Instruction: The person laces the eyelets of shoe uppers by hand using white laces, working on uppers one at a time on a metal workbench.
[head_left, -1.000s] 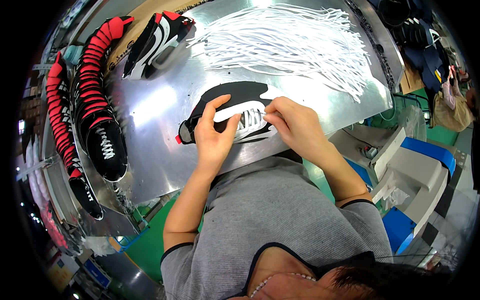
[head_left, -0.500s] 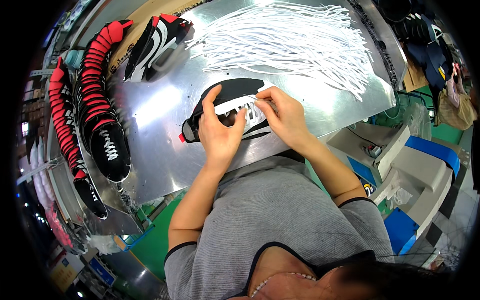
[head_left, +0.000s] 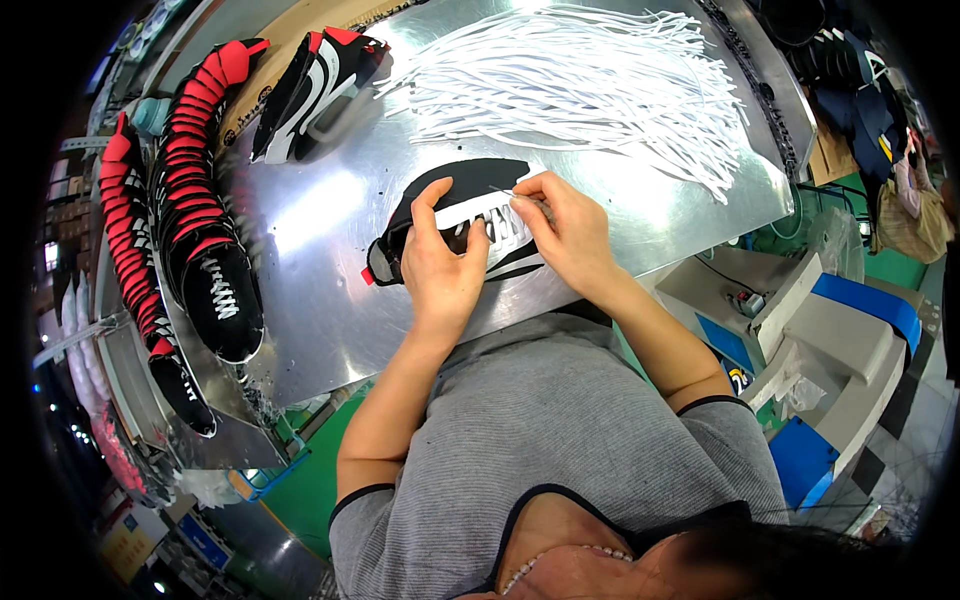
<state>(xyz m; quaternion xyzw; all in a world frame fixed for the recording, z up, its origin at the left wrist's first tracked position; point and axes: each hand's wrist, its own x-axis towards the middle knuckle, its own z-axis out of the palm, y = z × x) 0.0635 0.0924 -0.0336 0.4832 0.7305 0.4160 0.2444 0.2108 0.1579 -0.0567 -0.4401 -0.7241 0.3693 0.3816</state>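
A black shoe upper (head_left: 470, 177) with white side stripes and a red heel tab lies on the metal table, its toe toward my right. White lace (head_left: 513, 232) zigzags across its front. My left hand (head_left: 443, 270) grips the upper near the heel opening, forefinger bent over the far side and thumb beside the lacing. Over the far eyelet row, my right hand (head_left: 570, 228) pinches a thin metal tool (head_left: 503, 192), its slim tip pointing left. The tool's handle is mostly covered by my fingers, and its exact kind is too small to make out.
A broad pile of white laces (head_left: 570, 85) spreads over the far side of the metal table (head_left: 330, 330). More uppers (head_left: 318, 90) lie at the far left. Long nested rows of laced black-and-red uppers (head_left: 225, 300) line the left edge. A grey machine (head_left: 840, 330) stands at right.
My left thumb and forefinger have shifted slightly on the upper. The right hand keeps its pinch at nearly the same spot.
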